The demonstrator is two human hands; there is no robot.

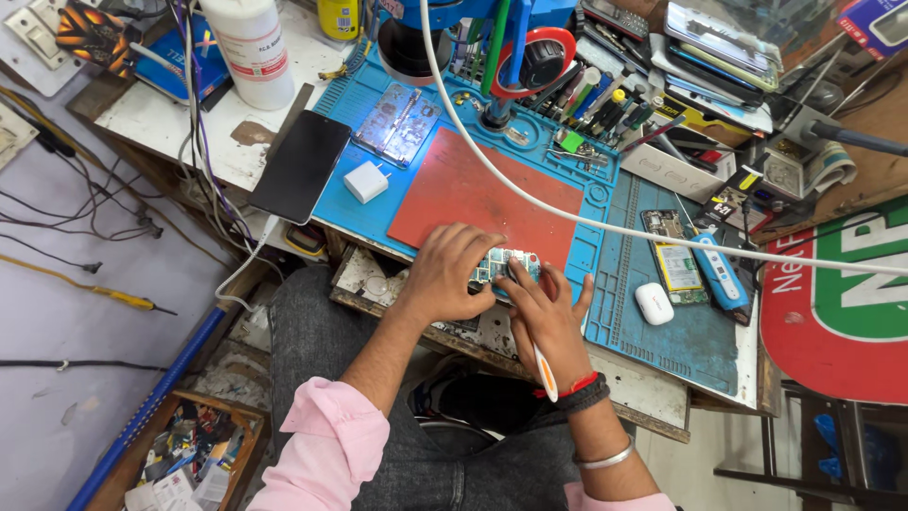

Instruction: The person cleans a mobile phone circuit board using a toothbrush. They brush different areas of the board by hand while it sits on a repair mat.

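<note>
My left hand [446, 272] rests on the near edge of the red mat [482, 194], its fingers pinning down a small blue-green circuit board [506, 263]. My right hand [547, 317] meets the board from the right and grips a slim white tool with an orange tip [545, 371]; the tool's handle end pokes out toward my wrist. The tool's working end is hidden under my fingers. Both hands sit at the front edge of the blue work mat [586, 255].
A black phone [301, 166] and a white charger plug [365, 181] lie left of the red mat. An open phone frame [396, 124] sits behind. A white cable [662, 235] crosses the bench. A white earbud case [654, 303], another circuit board [673, 255] and tool racks [605, 104] are at right.
</note>
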